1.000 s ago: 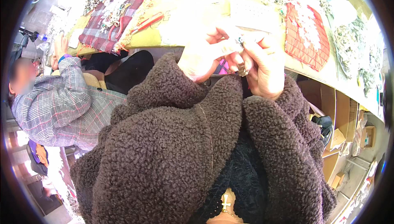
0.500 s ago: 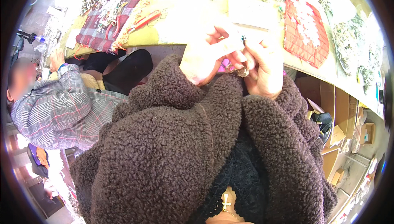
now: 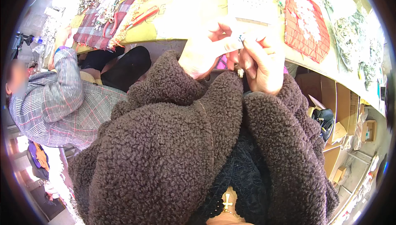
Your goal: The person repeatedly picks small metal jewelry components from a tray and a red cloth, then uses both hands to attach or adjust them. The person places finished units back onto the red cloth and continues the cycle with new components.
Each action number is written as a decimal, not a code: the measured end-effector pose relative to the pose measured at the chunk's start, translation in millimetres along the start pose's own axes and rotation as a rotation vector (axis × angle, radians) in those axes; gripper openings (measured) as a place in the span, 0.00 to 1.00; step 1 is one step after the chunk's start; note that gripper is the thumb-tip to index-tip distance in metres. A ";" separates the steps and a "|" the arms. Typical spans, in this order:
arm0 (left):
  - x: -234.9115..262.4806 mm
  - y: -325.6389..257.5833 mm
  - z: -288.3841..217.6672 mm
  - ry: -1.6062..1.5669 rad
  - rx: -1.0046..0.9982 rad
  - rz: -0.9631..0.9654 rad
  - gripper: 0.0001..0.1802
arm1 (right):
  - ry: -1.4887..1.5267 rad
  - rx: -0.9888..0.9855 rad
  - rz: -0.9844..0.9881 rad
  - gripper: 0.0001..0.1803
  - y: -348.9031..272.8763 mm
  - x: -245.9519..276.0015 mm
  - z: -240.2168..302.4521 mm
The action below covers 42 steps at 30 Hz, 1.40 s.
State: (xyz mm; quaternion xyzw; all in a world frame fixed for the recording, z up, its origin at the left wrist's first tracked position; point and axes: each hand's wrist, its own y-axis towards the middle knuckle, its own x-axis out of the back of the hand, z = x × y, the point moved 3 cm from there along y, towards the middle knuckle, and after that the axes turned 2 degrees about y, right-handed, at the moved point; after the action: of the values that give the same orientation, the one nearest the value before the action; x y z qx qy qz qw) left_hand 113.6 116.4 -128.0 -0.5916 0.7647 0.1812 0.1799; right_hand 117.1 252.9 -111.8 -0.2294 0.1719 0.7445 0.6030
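My left hand (image 3: pixel 206 51) and my right hand (image 3: pixel 264 62) meet in front of my chest at the table's near edge, fingertips almost touching. Both are closed in a pinch on a small jewelry piece (image 3: pixel 241 38), which shows a bluish, shiny bit between the fingertips. Below the fingers dangles a short pale metallic end (image 3: pixel 239 72), apparently part of the same piece. Most of it is hidden by the fingers, and strong glare washes out the hands.
Red-handled pliers (image 3: pixel 110 26) lie on a plaid cloth (image 3: pixel 91 33) beside heaped trinkets, near a red tool (image 3: pixel 144 16). A red quilted mat (image 3: pixel 299 39) bears white pieces. At the left sits a person in a checked jacket (image 3: pixel 62 101). Cardboard boxes (image 3: pixel 326 97) stand under the table's right side.
My right fingers have curled in more, and the dangling metallic part shows less than before. The person at the left has shifted an arm.
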 end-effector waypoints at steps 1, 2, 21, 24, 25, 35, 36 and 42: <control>1.2 1.1 0.3 -0.012 0.007 0.019 0.12 | 0.000 -0.007 0.017 0.06 -0.2 1.6 0.1; 2.0 1.9 0.3 -0.010 0.020 0.049 0.11 | 0.005 -0.013 0.039 0.06 -0.3 3.1 0.6; -2.0 -2.1 4.6 0.039 -0.018 -0.034 0.05 | -0.247 0.181 0.001 0.04 -15.7 7.5 -8.5; -3.7 -0.2 9.4 0.045 -0.049 -0.067 0.05 | -0.249 0.154 -0.094 0.06 -11.0 9.8 -15.0; -3.9 0.8 10.8 0.034 -0.071 -0.064 0.06 | -0.224 0.109 -0.123 0.06 -9.2 11.5 -16.8; -2.2 -1.4 20.1 0.054 -0.092 -0.066 0.09 | -0.732 0.197 -0.215 0.10 -4.1 20.0 -13.6; -4.6 -0.4 18.9 0.156 -0.154 -0.100 0.09 | -0.785 0.226 -0.211 0.10 -4.3 19.8 -12.7; -6.4 -4.4 13.7 0.398 -0.228 -0.257 0.09 | -0.731 0.201 -0.240 0.12 2.2 24.2 -14.6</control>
State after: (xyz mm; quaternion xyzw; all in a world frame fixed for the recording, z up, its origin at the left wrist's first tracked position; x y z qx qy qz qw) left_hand 120.2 127.4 -137.0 -0.7242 0.6785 0.1217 -0.0203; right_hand 112.9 264.5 -137.3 0.0923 -0.0100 0.6808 0.7266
